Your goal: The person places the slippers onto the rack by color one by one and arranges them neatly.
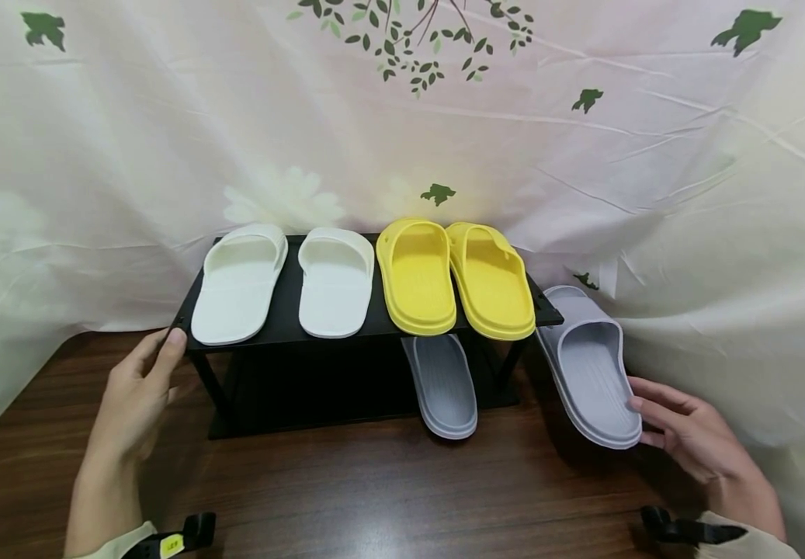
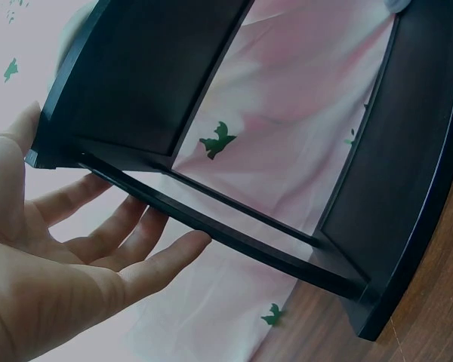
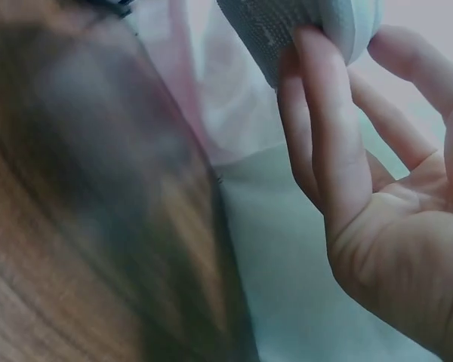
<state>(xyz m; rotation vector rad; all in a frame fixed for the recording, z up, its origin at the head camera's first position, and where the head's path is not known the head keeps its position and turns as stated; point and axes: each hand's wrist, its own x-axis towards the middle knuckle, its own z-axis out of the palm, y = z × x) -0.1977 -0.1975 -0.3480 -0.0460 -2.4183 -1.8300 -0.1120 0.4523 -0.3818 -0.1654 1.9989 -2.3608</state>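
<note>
A grey slipper is held by its heel end in my right hand, out past the right end of a black two-tier shoe rack. In the right wrist view, the thumb and fingers pinch the slipper's edge, with its textured sole showing. My left hand grips the rack's left end, thumb on the top corner and fingers by the side bar. A second grey slipper sits on the lower shelf at the right, its front hidden under the top shelf.
On the top shelf stand two white slippers, set apart, and two yellow slippers side by side. The rack rests on a dark wooden surface. A pale cloth with leaf and bird prints hangs behind and at both sides.
</note>
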